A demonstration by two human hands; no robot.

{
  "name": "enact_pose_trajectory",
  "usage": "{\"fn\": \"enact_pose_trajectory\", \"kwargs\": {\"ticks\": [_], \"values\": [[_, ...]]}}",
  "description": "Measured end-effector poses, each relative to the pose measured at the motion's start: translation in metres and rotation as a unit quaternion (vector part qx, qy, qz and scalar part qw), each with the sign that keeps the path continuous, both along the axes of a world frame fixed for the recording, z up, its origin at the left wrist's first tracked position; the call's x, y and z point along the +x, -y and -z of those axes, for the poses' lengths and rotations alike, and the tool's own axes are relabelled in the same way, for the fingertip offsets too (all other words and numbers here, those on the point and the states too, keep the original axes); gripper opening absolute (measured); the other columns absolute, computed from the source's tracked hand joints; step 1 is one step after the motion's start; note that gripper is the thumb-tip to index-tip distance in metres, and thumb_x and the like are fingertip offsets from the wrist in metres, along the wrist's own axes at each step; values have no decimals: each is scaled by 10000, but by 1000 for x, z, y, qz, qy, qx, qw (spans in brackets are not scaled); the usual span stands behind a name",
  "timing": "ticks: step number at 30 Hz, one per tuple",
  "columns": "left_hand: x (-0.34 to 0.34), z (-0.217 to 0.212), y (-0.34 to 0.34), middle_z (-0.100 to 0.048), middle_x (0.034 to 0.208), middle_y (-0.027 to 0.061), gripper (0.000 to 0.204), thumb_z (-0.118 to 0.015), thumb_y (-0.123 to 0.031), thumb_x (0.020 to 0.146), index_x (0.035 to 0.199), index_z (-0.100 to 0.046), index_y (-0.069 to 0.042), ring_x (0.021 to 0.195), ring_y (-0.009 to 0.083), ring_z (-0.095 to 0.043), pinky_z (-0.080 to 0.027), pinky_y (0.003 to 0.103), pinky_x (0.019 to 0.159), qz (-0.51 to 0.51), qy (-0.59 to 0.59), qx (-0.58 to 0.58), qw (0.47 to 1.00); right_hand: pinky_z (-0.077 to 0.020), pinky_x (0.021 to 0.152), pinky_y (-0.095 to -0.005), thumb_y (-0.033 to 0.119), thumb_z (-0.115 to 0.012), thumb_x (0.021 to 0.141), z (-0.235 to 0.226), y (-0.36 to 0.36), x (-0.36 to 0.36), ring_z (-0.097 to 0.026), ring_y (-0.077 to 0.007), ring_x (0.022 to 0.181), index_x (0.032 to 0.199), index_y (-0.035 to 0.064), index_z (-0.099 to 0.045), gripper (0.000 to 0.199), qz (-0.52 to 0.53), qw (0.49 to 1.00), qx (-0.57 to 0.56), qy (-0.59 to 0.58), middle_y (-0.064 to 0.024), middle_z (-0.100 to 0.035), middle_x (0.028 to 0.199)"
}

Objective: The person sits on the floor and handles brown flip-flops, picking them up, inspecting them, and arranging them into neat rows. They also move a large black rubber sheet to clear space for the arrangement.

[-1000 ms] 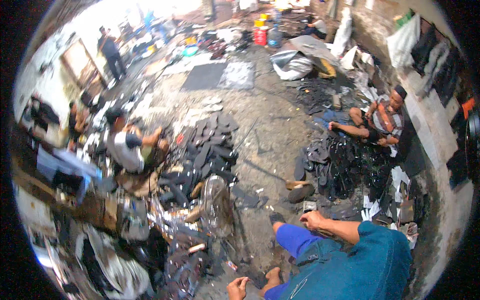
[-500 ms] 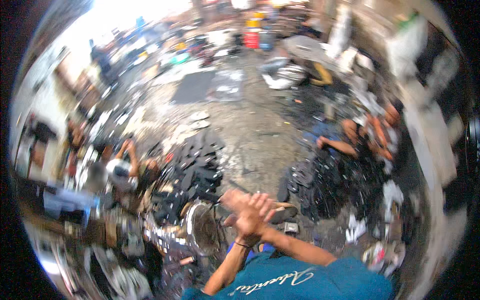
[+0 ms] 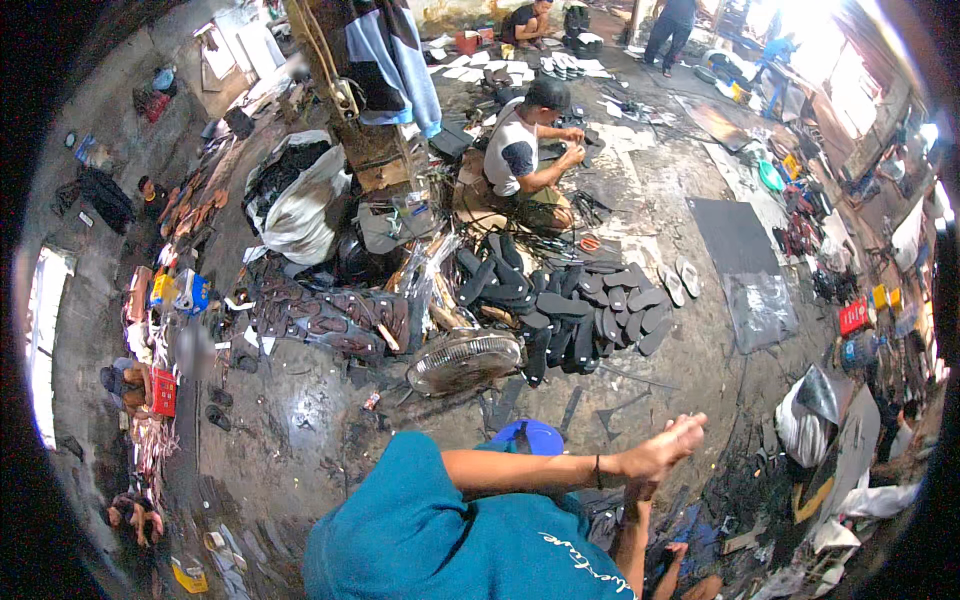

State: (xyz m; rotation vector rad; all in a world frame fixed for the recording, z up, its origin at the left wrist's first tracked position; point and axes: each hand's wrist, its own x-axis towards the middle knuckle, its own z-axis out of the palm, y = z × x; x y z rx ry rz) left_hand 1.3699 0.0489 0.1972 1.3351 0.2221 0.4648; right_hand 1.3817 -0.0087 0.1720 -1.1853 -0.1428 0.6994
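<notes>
My left hand (image 3: 662,450) reaches across from the left, a dark band at its wrist, its fingers stretched out. Just below it and partly behind it is my right hand (image 3: 641,490), touching it; its fingers are mostly hidden. Neither hand shows an object in it. Both are over the dark floor, to the right of a round blue seat or basin (image 3: 532,437). Farther off lie a heap of black sandals (image 3: 590,305) and a round fan (image 3: 465,362) tipped back on the floor.
A seated co-worker (image 3: 515,155) handles something small beyond the sandals. A wooden post (image 3: 375,150) with hanging clothes stands left of them, near a white sack (image 3: 305,215). Dark sheets (image 3: 735,245) lie to the right. Brown sandals (image 3: 325,320) are spread left of the fan.
The view has swung to the left, bringing the post, the fan and the seated co-worker toward the middle. My hands stay together and now appear farther right in the picture.
</notes>
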Motion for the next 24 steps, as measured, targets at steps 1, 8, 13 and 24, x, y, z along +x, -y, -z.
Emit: {"fn": "enact_pose_trajectory", "kwargs": {"ticks": [1, 8, 13, 24], "values": [[1, -45, 0, -158, 1622, 121, 543, -369, -274, 1065, 1539, -223, -55, 1500, 287, -109, -106, 400, 1208, 38, -65, 68, 995, -309, 1132, -494, 659, -286, 972, -7, 2, 18, -322, -355, 1402, 1529, 66, -229, 815, 4, 999, 28, -22, -163, -285, 1542], [-8, -30, -101, -506, 1380, 240, 552, -604, -215, 925, 1391, -428, 24, 1276, 375, -498, -378, 448, 1081, -51, -78, 192, 977, -408, 1067, -410, 644, -320, 981, -38, -61, 112, -470, -328, 1304, 1478, 28, -310, 791, -246, 938, 73, -234, -159, -438, 1453], [-47, 68, -156, -657, 1129, 184, 363, -672, -254, 880, 1151, -629, -17, 1056, 323, -640, -496, 382, 927, -169, -343, 332, 863, -523, 861, -331, 105, -695, 862, 54, -24, 199, -634, -199, 992, 1235, 6, -603, 396, -99, 965, -213, 114, -130, -641, 1130], [126, 187, -189, -729, 794, 155, 410, -658, -455, 883, 894, -768, -60, 751, 212, -707, -531, 354, 735, 79, -524, 308, 790, -576, 631, -318, -6, -701, 816, 236, 221, 337, -695, -202, 742, 983, -20, -666, 171, 179, 876, -443, -63, -119, -706, 841]]}}
